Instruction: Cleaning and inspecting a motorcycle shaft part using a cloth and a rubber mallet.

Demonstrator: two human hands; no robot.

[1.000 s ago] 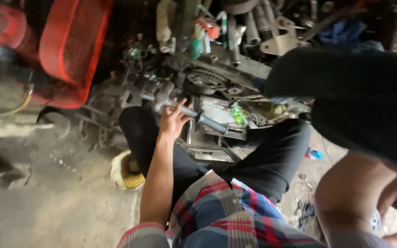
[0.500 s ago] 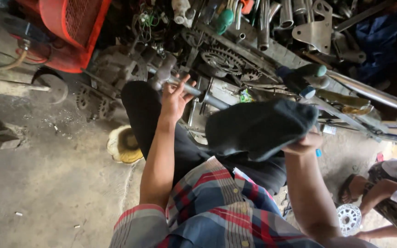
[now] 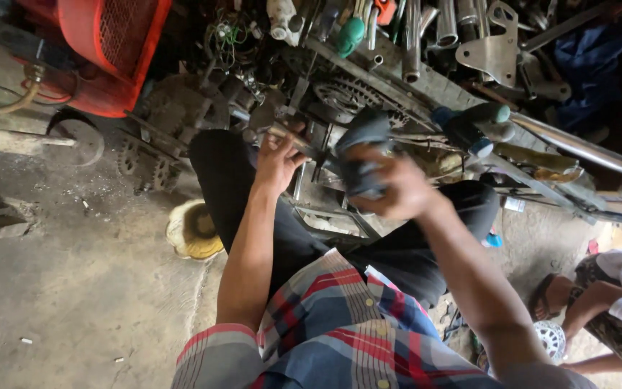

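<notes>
Left hand [image 3: 276,155] grips the metal rod [image 3: 298,144]; right hand [image 3: 390,189], at three o'clock, bunches a dark cloth [image 3: 361,155] — best wipe firmly lengthwise.

Dusty grey concrete floor [image 3: 73,288], red mesh-sided machine [image 3: 102,50], cluttered heap of metal parts [image 3: 426,43], dim daylight
</notes>
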